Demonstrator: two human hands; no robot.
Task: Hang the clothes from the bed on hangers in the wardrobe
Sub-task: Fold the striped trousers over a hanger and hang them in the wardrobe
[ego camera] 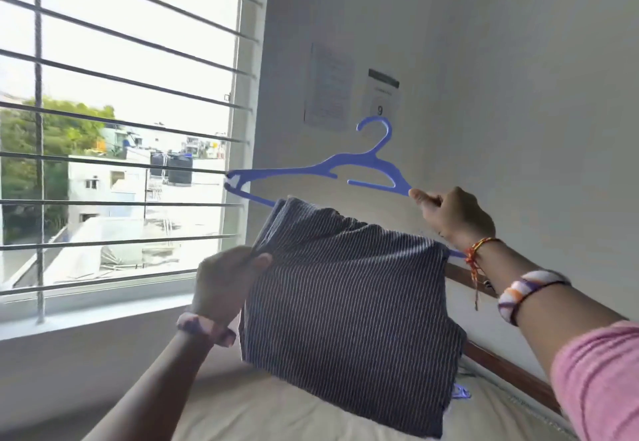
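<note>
Fingers (423, 198) of the right hand (453, 215) pinch one end of a blue hanger (345, 164), apparently steadying it | left hand (224, 281) grips the striped cloth (345, 295) draped over its lower bar, probably straightening it | held above the bed (276, 413), beside the window (121, 129) | wardrobe out of view.

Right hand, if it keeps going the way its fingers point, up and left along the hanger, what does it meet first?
Probably nothing near: the right hand grips the blue hanger by one end, fingers pointing up-left along its arm. Beyond lies open air, then the window bars or wall; depth is unclear.
</note>
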